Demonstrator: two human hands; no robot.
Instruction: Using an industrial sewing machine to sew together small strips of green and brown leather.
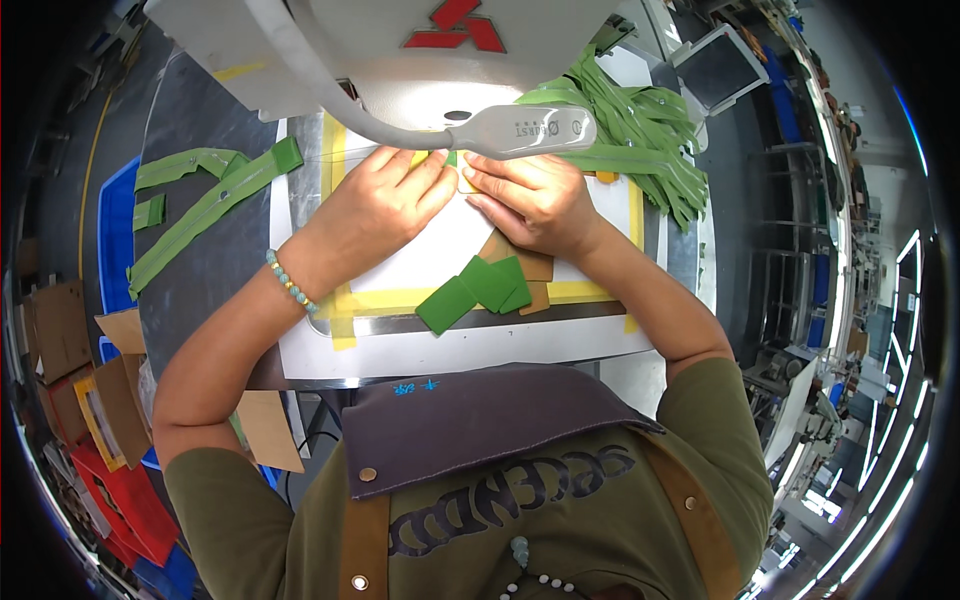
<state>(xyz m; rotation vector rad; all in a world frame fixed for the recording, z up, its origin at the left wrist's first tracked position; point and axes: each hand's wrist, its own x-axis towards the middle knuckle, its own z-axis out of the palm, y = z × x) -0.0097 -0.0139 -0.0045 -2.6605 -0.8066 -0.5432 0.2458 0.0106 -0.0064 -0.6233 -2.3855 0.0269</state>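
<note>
Both of my hands work close together under a white sewing machine (490, 70), below its grey gooseneck lamp (525, 130). My left hand (395, 195) is closed, fingertips pressed down beside a small bit of green material (452, 158); the lamp head and my fingers hide most of it. With thumb and fingers pinched, my right hand (535, 200) holds the edge of a small pale piece (467, 182). Nearer to me, several green rectangular pieces (480, 288) overlap brown pieces (535, 266) on the white work surface (390, 268).
Long green zipper-like strips (225, 195) lie on the dark table at left, with thin thread running toward the machine. A tangled heap of green strips (640, 125) fills the back right. Yellow tape (400, 300) borders the work area. Cardboard boxes (60, 330) and a red bin (125, 500) stand lower left.
</note>
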